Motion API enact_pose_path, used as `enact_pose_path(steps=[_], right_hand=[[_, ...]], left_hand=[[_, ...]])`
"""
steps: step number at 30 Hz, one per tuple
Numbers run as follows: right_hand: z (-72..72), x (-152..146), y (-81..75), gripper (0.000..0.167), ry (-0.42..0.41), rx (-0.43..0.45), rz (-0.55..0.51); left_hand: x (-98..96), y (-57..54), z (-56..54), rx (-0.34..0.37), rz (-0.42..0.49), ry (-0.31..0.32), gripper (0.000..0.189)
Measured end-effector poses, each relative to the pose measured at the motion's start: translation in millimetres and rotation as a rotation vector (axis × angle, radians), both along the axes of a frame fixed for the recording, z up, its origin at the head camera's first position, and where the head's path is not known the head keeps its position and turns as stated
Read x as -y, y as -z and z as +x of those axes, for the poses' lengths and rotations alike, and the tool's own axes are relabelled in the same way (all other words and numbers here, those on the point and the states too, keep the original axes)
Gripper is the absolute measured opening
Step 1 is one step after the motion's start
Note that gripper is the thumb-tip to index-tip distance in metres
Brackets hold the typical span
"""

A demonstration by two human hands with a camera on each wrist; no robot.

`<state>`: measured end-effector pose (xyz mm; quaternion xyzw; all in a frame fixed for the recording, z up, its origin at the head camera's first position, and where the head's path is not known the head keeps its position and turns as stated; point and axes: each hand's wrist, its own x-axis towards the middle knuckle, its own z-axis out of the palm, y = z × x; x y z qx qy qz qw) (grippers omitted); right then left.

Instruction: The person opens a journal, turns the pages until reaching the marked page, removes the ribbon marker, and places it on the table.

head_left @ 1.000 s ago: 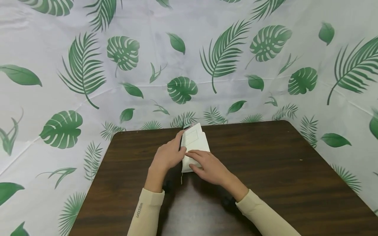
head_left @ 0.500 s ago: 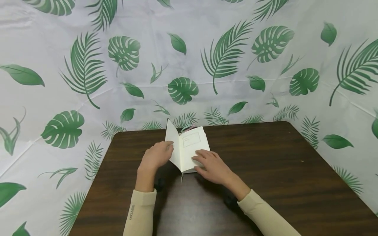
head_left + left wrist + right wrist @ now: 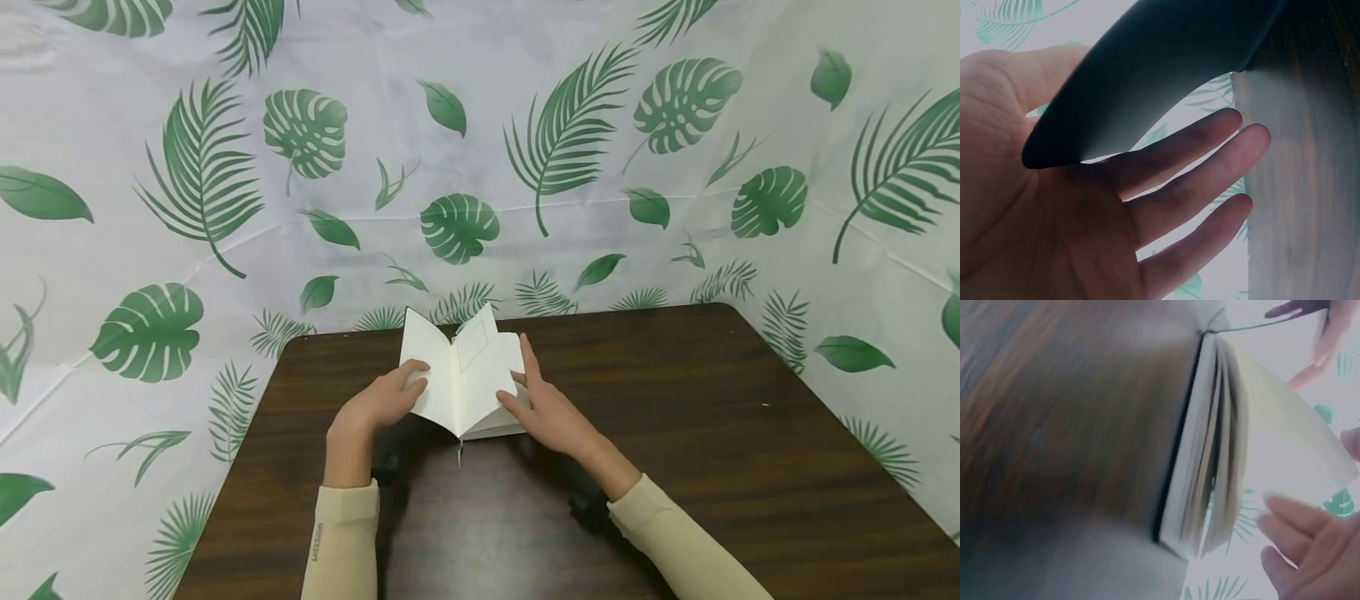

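Observation:
A notebook point(image 3: 492, 417) with a dark cover stands open on the table. My left hand point(image 3: 382, 398) holds its raised front cover point(image 3: 422, 337) at the left edge; in the left wrist view the dark outside of that cover point(image 3: 1147, 75) crosses the palm, with several fingers stretched out below it. My right hand point(image 3: 551, 414) is at the right side, its thumb at the edge of a lifted page point(image 3: 476, 367) with a printed frame. In the right wrist view the other fingers point(image 3: 1294, 531) are extended, apart from the page block point(image 3: 1210, 456). A ribbon point(image 3: 460, 455) hangs from the spine.
The brown wood-grain table point(image 3: 675, 433) spreads around the notebook on all sides. Behind it and at both sides hangs a white drape point(image 3: 375, 242) printed with green leaves, close to the table's back edge.
The left hand has swung the front cover open to the left. The right hand, earlier resting on the page, has shifted to its right edge, and that page now stands raised.

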<state>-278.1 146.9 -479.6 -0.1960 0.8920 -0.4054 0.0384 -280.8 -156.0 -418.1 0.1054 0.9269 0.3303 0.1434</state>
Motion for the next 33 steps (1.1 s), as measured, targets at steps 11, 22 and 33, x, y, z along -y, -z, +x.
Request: enact_pose_path(steps=[11,22,33], right_hand=[[9.9,23,-9.1,0.077,-0.272,0.127,0.121],[11.7,39,4.7,0.064,-0.36,-0.01,0.313],[15.1,43,8.2,0.063,-0.368,-0.075,0.357]], left_hand=[[3.6,0.9,-7.1,0.019,0.104,-0.052,0.074],[15.3,11.1,-2.5,0.045,0.126,-0.105,0.093],[18.4,14.3,-1.6,0.02,0.209,0.008,0.062]])
